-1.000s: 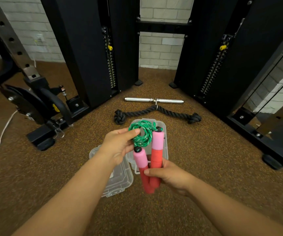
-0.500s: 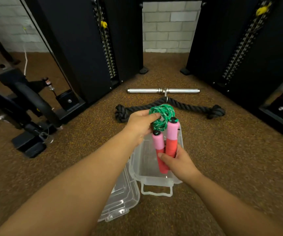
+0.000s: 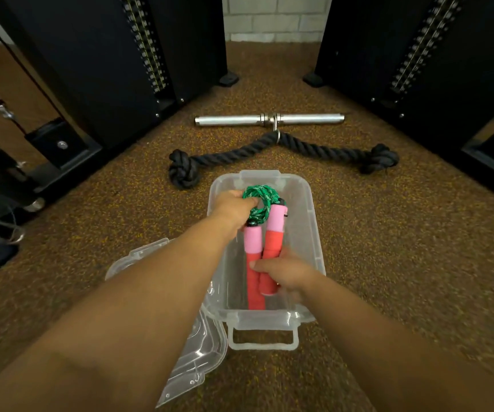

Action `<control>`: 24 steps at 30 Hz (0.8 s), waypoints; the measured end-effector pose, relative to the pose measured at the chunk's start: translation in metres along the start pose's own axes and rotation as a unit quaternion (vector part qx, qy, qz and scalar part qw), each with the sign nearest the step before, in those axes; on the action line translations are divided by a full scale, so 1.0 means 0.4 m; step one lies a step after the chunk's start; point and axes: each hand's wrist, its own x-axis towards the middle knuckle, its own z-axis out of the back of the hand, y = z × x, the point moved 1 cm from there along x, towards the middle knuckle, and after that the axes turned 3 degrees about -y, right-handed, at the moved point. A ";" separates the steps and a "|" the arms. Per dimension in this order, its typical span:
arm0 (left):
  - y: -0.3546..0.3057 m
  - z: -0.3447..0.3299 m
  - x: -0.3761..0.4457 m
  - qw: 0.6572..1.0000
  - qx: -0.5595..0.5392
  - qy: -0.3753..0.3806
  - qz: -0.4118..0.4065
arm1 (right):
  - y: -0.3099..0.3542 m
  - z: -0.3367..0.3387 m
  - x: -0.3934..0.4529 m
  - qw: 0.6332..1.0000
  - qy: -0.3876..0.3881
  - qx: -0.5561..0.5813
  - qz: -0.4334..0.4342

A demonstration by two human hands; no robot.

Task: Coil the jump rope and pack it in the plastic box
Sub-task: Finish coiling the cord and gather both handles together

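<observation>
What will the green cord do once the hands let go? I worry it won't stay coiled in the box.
The green cord looks braided and soft, so it will probably loosen a little. The left hand pinches its loops together, which suggests they don't hold by themselves. The box walls should likely contain any spread.

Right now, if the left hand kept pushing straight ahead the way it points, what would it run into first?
Probably the far wall of the plastic box. The left hand, holding the green rope coil, points away from the person over the box; depth is hard to judge.
</observation>
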 end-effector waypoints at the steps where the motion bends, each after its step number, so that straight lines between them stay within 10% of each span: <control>1: 0.012 -0.008 0.020 1.000 0.014 -0.006 0.007 | -0.001 -0.001 0.006 1.000 -0.004 -0.014 -0.013; 8: 0.089 -0.035 0.070 0.993 0.111 -0.038 0.028 | -0.011 -0.009 0.030 0.964 -0.087 -0.253 -0.006; 24: 0.167 -0.087 -0.054 0.974 0.220 -0.035 0.046 | -0.038 -0.022 0.081 0.898 -0.116 -0.423 0.041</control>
